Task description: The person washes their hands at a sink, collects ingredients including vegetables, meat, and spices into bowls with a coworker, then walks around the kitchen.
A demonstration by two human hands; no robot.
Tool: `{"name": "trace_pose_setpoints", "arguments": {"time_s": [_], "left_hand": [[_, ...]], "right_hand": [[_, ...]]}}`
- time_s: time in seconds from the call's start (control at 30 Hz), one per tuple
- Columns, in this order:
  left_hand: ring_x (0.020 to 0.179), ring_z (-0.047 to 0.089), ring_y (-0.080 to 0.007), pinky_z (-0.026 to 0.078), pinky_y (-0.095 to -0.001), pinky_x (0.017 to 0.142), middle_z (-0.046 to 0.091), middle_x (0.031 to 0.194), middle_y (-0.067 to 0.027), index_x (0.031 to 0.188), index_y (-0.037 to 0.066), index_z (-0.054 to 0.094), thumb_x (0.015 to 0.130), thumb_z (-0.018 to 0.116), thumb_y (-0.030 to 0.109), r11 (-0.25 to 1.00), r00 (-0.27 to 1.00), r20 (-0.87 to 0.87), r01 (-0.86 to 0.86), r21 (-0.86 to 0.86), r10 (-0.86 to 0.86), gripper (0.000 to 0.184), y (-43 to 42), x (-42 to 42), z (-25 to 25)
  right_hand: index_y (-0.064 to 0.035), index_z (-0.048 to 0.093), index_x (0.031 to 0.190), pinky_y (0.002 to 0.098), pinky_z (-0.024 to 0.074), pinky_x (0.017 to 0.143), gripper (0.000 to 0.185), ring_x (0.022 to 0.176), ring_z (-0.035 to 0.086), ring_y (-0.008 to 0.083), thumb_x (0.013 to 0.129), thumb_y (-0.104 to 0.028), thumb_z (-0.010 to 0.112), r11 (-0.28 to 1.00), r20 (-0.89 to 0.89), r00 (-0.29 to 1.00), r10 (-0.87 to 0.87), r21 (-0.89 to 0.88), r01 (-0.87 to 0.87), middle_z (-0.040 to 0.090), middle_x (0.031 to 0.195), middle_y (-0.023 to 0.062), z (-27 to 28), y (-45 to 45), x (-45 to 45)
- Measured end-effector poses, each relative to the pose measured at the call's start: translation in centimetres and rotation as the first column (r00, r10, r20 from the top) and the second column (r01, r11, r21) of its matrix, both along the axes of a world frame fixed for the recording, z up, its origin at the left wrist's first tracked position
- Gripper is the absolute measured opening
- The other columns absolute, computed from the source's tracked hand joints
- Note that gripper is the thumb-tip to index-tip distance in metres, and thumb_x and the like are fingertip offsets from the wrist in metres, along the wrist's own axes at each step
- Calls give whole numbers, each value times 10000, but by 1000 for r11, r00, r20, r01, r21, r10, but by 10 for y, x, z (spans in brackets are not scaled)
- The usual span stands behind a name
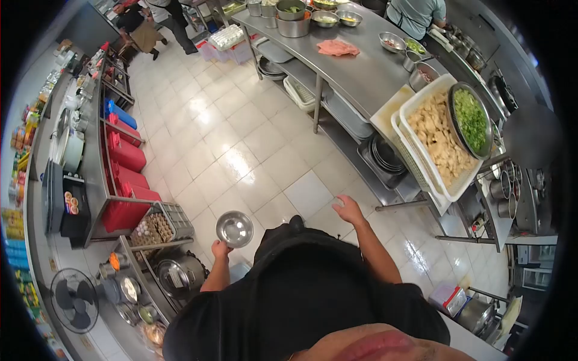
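My left hand (221, 248) grips the rim of a shiny steel mixing bowl (234, 229), held out over the tiled floor. The bowl's hollow side faces up and nothing shows inside it. My right hand (348, 210) is in the air on the other side of my body, its fingers loosely apart with nothing in them. Nearest to that hand is the steel worktable to the right, with a white basket (397, 120) of pale chopped pieces on its end. A pan of chopped greens (471, 119) rests on the basket's edge.
Red bins (128, 151) stand under the left counter (96, 150), near an egg crate (158, 228), a large lidded pot (180, 274) and a fan (74, 299). A red cloth (338, 48) lies on the worktable (361, 78). A person (415, 18) stands behind it; two others are far left.
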State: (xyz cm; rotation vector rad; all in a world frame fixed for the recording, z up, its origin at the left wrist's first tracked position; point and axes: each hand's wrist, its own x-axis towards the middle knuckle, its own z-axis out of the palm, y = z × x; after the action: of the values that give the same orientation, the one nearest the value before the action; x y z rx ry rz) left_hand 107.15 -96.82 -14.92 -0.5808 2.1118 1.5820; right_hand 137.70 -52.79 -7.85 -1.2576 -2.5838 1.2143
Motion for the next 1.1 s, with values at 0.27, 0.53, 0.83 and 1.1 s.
{"name": "trace_pose_setpoints", "arguments": {"time_s": [0.27, 0.53, 0.83, 1.1], "left_hand": [[563, 574, -179, 603, -368, 542, 529, 702, -80, 681, 81, 390, 800, 495, -12, 994, 996, -39, 83, 72, -81, 184, 133, -124, 14], [554, 562, -172, 576, -346, 549, 523, 673, -73, 680, 79, 405, 822, 528, 16, 971, 987, -4, 160, 179, -162, 199, 318, -213, 54], [593, 531, -133, 575, -331, 600, 508, 683, -23, 730, 67, 478, 840, 525, 12, 922, 959, -67, 282, 263, -274, 131, 519, -308, 125], [694, 591, -147, 563, -338, 673, 585, 794, -54, 868, 36, 550, 861, 527, 39, 799, 884, -44, 442, 407, -466, 24, 666, -372, 140]], "right_hand": [[-9, 587, 1165, 361, 427, 961, 485, 1111, 561, 308, 784, -290, 694, 983, -255, 954, -158, 51, 177, 599, 1176, 187, 29, 144, -126], [10, 475, 1300, 348, 432, 943, 656, 1107, 559, 232, 807, -355, 706, 841, -663, 521, -538, -389, 375, 556, 1261, 189, 41, 366, -285], [-74, 699, 877, 504, 349, 941, 271, 1075, 509, 359, 781, -320, 638, 589, -237, 737, -633, 471, 657, 647, 922, 192, 103, 572, -471], [-91, 608, 953, 508, 329, 1041, 316, 1256, 383, 356, 668, -209, 675, 700, -413, 909, 59, 666, 258, 508, 1252, 115, 62, 546, -547]]}}
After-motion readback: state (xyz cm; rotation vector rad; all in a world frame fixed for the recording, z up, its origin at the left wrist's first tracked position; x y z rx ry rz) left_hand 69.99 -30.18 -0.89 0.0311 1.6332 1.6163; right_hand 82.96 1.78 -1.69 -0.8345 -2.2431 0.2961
